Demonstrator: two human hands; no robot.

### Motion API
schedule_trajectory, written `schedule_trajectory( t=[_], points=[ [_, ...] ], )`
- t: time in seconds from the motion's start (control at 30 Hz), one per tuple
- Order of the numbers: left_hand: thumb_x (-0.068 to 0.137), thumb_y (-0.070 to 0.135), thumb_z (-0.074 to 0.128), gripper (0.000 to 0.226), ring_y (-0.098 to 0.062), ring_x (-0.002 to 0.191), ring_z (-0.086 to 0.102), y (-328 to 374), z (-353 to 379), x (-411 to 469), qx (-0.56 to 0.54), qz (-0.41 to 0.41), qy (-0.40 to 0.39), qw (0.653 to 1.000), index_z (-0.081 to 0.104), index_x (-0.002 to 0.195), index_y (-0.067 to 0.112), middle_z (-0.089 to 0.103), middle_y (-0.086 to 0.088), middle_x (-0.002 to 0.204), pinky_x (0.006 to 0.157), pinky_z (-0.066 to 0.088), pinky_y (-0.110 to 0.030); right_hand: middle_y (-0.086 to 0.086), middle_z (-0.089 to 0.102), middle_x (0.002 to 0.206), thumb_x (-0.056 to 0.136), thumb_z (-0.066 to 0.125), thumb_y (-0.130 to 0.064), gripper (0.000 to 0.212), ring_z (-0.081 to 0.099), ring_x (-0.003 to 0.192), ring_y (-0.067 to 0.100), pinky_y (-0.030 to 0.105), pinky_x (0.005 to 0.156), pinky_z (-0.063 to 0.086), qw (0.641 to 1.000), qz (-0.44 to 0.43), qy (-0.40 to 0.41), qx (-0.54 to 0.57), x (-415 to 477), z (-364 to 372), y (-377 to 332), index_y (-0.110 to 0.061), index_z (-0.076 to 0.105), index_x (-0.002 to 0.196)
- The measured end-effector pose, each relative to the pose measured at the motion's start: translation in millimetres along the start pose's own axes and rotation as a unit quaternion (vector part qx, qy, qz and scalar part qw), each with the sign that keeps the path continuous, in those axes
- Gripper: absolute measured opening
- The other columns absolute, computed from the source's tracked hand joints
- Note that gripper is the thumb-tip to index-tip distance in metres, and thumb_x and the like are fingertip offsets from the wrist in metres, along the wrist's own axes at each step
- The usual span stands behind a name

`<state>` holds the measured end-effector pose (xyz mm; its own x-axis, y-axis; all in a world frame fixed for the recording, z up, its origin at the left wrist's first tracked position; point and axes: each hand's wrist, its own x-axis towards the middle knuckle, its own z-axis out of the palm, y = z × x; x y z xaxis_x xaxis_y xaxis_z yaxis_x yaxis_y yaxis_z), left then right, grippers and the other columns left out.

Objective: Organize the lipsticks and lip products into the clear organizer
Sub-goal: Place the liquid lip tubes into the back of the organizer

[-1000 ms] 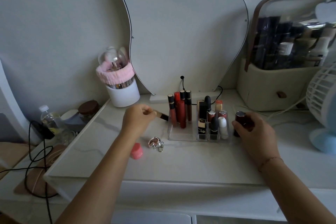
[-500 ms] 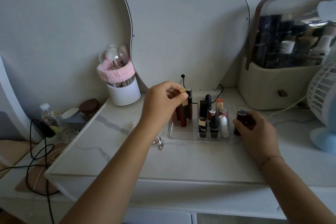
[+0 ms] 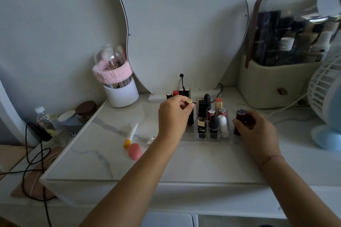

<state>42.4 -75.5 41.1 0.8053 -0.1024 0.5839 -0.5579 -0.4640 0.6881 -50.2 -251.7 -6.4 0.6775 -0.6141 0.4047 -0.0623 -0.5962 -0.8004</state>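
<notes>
The clear organizer (image 3: pixel 228 135) stands mid-table with several lipsticks upright in its compartments. My left hand (image 3: pixel 173 118) pinches a black lipstick with a gold cap (image 3: pixel 190 112), held upright in the organizer's left section in front of tall lip gloss tubes (image 3: pixel 181 92). My right hand (image 3: pixel 258 132) grips a dark red round product (image 3: pixel 241 118) standing just right of the organizer. On the table to the left lie a white tube with a yellow cap (image 3: pixel 131 132) and a pink round lip balm (image 3: pixel 135 150).
A wavy mirror (image 3: pixel 180 24) leans on the wall behind. A white brush pot with a pink band (image 3: pixel 120 86) sits back left, a cosmetics case (image 3: pixel 287 64) back right, a white fan (image 3: pixel 326 101) far right. Cables and a bottle (image 3: pixel 43 118) lie off the table's left edge.
My left hand picked up the gold-capped lipstick from the table and carried it right, lowering it into the organizer's left section. My right hand has stayed on the dark red product.
</notes>
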Motion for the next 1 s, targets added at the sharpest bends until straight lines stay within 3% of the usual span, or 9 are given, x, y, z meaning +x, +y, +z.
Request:
schedule_trajectory(
  t=[0.27,0.5,1.0],
  points=[
    [0.078,0.015,0.07,0.016,-0.02,0.067,0.065,-2.2,4.1,0.4,0.012,-0.002,0.004,1.0,0.069,0.094,0.013,0.07,-0.003,0.072,0.067,0.056,-0.036,-0.006,0.058,0.085,0.08,0.068,-0.023,0.026,0.053,0.08,0.013,0.026,0.073,0.039,1.0,0.002,0.0,-0.001,0.4,0.6,0.5,-0.014,0.063,0.103],
    [0.078,0.012,0.071,0.016,-0.013,0.06,0.058,-1.3,3.8,1.6,0.016,0.01,0.011,1.0,0.07,0.094,0.013,0.071,-0.003,0.073,0.063,0.048,-0.023,-0.006,0.059,0.085,0.08,0.068,-0.023,0.025,0.054,0.08,0.013,0.026,0.073,0.04,1.0,0.001,0.001,0.002,0.1,0.6,0.7,-0.014,0.064,0.103],
    [0.077,0.011,0.071,0.017,-0.016,0.063,0.062,-3.9,-1.1,0.5,0.008,0.016,0.009,1.0,0.07,0.094,0.011,0.072,-0.006,0.075,0.068,0.055,-0.031,-0.004,0.061,0.081,0.079,0.069,-0.024,0.022,0.057,0.078,0.016,0.025,0.072,0.039,1.0,-0.001,0.008,0.016,0.6,1.4,2.9,-0.016,0.065,0.1]
  ],
)
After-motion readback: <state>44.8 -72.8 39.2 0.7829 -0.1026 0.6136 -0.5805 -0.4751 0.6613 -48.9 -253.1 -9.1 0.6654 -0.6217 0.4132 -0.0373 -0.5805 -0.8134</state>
